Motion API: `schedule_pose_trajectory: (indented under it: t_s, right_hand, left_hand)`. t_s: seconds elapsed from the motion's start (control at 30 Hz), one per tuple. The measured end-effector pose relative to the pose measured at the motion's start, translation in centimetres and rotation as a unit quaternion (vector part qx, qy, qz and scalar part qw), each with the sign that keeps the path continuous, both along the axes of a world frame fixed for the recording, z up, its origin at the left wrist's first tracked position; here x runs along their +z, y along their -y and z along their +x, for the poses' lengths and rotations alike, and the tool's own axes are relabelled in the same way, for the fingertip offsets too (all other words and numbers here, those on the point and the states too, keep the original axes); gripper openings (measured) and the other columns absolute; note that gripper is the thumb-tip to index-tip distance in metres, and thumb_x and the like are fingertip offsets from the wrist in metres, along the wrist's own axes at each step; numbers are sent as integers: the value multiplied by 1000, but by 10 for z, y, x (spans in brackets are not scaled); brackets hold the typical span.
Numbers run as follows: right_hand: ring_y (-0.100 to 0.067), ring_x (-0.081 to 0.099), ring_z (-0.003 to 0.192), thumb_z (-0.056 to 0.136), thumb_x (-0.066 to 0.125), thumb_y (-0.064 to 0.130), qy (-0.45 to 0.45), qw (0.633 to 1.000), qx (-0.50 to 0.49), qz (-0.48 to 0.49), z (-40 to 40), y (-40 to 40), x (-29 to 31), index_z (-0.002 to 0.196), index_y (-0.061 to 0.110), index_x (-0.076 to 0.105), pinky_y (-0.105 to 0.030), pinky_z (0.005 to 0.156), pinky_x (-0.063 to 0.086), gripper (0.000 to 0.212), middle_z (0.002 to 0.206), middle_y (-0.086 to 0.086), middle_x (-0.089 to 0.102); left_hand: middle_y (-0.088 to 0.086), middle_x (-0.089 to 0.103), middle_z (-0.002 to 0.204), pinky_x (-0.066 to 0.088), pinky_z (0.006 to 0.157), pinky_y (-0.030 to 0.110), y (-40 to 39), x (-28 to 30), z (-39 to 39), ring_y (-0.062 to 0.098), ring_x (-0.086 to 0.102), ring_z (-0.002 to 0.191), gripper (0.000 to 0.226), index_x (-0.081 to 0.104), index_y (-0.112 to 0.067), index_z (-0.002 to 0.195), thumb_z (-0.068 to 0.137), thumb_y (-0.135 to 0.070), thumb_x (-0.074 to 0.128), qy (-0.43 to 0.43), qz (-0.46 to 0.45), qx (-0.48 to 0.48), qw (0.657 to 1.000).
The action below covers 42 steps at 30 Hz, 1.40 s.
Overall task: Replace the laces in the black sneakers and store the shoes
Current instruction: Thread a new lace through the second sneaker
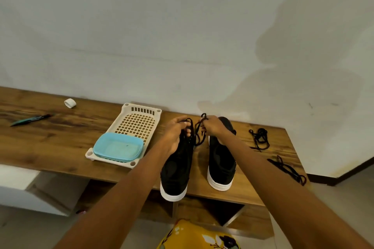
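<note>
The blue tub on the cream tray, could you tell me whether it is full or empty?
Empty: the blue tub shows only its bare bottom, apart from one tiny dark speck.

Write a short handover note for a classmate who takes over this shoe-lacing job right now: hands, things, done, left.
Left hand and right hand each pinch a strand of the black lace above the left sneaker.
Right sneaker stands beside it on the wooden bench.
Two loose black laces lie at the bench's right end.
Done: lacing under way on the left sneaker.
Left: finish it, check the right sneaker, store the pair.
</note>
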State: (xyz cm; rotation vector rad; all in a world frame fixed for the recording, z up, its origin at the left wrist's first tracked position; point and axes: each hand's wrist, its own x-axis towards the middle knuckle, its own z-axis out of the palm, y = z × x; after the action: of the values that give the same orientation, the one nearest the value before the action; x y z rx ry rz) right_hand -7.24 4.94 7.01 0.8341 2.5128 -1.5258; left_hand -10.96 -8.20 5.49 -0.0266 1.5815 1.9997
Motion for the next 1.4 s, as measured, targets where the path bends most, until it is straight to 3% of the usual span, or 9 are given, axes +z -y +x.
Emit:
schedule_pose_trajectory:
  t_s: [0.13,0.3,0.5,0.73,0.87,1.0,1.13,1.27,1.4]
  right_hand:
    - [-34,55,94,94,48,11,89,967,68,228,13,-2,-2,139,3,34,-36,73,46,48,141,-22,28]
    - [-15,59,107,91,61,29,-135,991,0,-18,43,16,-2,118,17,54,-22,83,48,30,107,7,58]
    - [-6,57,58,91,61,27,-229,971,-10,73,56,22,-14,80,6,64,-20,58,43,24,64,4,61]
    - [-11,56,70,95,53,30,-307,902,-248,-173,78,-3,6,81,14,60,-22,66,49,22,76,-2,58]
    - [-11,40,51,102,38,29,-298,901,-286,-137,79,-20,29,97,11,62,-15,43,37,31,60,-1,43]
    - [-10,23,46,103,31,25,-227,933,-253,-115,73,-14,48,100,13,66,-22,42,21,36,56,1,27]
    - [-12,32,48,100,30,7,-170,936,-214,-223,74,1,57,93,5,56,-22,43,29,27,60,-2,39]
    - [-15,51,60,99,39,5,-176,951,-217,-134,77,13,41,97,10,40,-24,56,46,5,76,-9,57]
    - [-14,57,76,97,41,0,-160,957,-197,-143,75,3,15,107,5,62,-26,73,51,23,90,-7,64]
  left_hand:
    - [4,68,92,55,63,18,-5,-2,6,11,66,73,27,56,-6,116,89,-4,59,-3,47,20,999]
    - [5,69,91,54,63,19,-17,7,19,13,67,78,9,60,-13,93,87,-5,62,9,92,76,993]
    - [10,69,93,56,65,31,-33,25,22,22,66,76,12,53,-12,92,91,-1,55,8,75,118,990]
    - [10,64,89,53,54,29,-8,17,9,21,61,54,19,47,-12,85,92,5,46,42,-13,221,974]
    - [8,57,94,52,65,29,-1,17,17,18,59,68,17,46,-8,113,96,-4,45,-9,-136,34,990]
    - [7,53,97,40,74,25,-6,37,31,14,48,81,25,55,-5,117,97,-9,42,-178,-302,-186,918]
    - [3,51,75,36,69,28,-11,44,36,19,48,72,19,57,-14,79,88,-4,43,-264,-347,-151,887]
    - [8,56,86,49,82,35,11,19,33,27,58,91,21,60,-13,79,86,2,46,-291,-427,-144,844]
    - [5,59,105,47,86,32,26,-17,27,21,56,101,26,61,-12,105,87,2,48,-298,-421,-102,851]
